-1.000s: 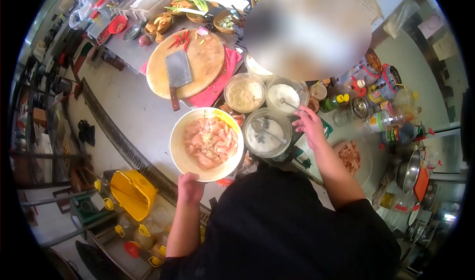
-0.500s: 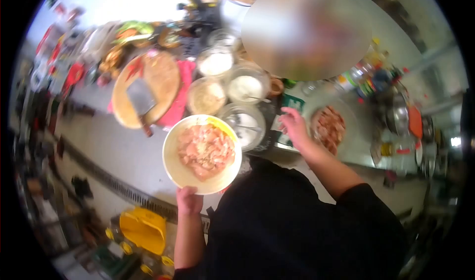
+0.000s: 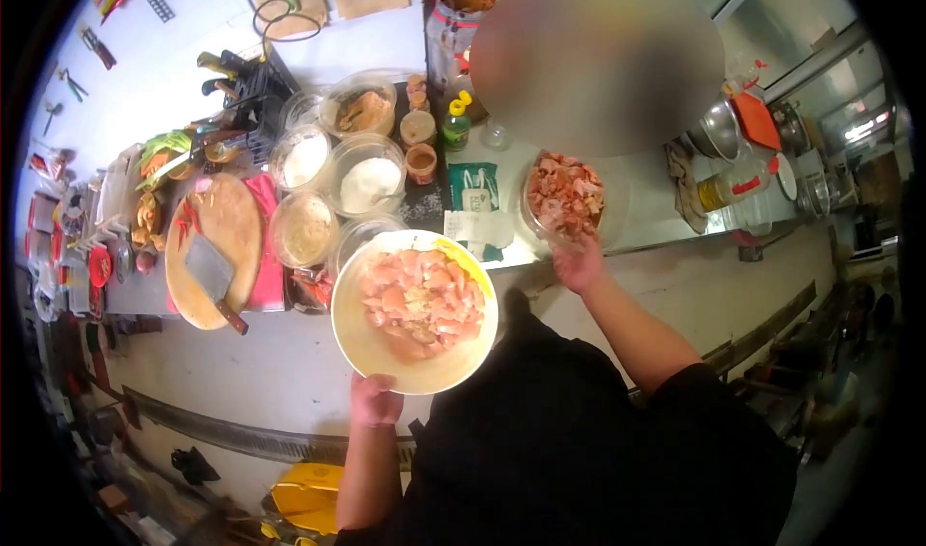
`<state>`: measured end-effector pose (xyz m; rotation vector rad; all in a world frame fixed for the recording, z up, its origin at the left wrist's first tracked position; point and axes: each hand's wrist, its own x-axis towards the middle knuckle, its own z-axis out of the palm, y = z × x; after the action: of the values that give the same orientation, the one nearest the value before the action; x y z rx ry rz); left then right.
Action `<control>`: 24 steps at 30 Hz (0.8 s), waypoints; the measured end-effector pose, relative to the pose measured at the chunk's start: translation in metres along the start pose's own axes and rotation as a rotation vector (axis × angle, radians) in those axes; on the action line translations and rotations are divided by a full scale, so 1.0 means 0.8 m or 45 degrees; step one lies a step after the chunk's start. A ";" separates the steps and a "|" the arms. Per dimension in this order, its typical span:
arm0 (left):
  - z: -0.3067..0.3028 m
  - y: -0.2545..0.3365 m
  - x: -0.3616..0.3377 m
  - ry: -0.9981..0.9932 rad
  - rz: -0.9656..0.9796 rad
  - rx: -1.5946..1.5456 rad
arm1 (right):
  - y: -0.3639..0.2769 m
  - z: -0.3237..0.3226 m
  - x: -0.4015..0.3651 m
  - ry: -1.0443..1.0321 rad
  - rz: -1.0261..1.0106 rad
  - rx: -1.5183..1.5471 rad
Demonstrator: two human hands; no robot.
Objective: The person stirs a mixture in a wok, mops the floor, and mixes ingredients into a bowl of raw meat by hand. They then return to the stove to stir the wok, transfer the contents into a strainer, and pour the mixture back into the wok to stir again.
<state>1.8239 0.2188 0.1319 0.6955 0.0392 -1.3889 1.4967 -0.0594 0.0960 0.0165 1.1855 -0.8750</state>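
Note:
My left hand (image 3: 376, 400) grips the near rim of a cream-coloured bowl (image 3: 351, 354) and holds it up in front of my body. Pale raw chicken pieces (image 3: 424, 319) lie inside, topped with a little minced garlic-like heap; yellow shows along the bowl's upper right edge. Over at the counter, my right hand (image 3: 579, 264) is closed at the near edge of a clear bowl (image 3: 530, 216), its fingers partly hidden. Reddish-brown chopped meat (image 3: 569, 194) fills that bowl.
Left stands a round cutting board (image 3: 246, 223) with a cleaver (image 3: 209, 268). Tubs of white powder (image 3: 370, 181) sit mid-counter, close behind the cream bowl. A green-capped-yellow bottle (image 3: 456, 124), an oil bottle (image 3: 733, 188) and a metal bowl (image 3: 716, 131) stand farther along. A yellow bucket (image 3: 307, 498) is below.
My view has turned toward the right. My right hand has gone from open beside the clear meat bowl to its near edge. My left hand still holds the cream bowl.

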 end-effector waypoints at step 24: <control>-0.003 0.018 0.050 0.008 -0.473 0.009 | 0.104 -0.063 -0.334 0.284 -0.447 -0.569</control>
<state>1.8468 0.1848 0.1192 0.7224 0.1756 -1.7428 1.4805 0.1749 0.2559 -0.4799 1.6039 -0.9088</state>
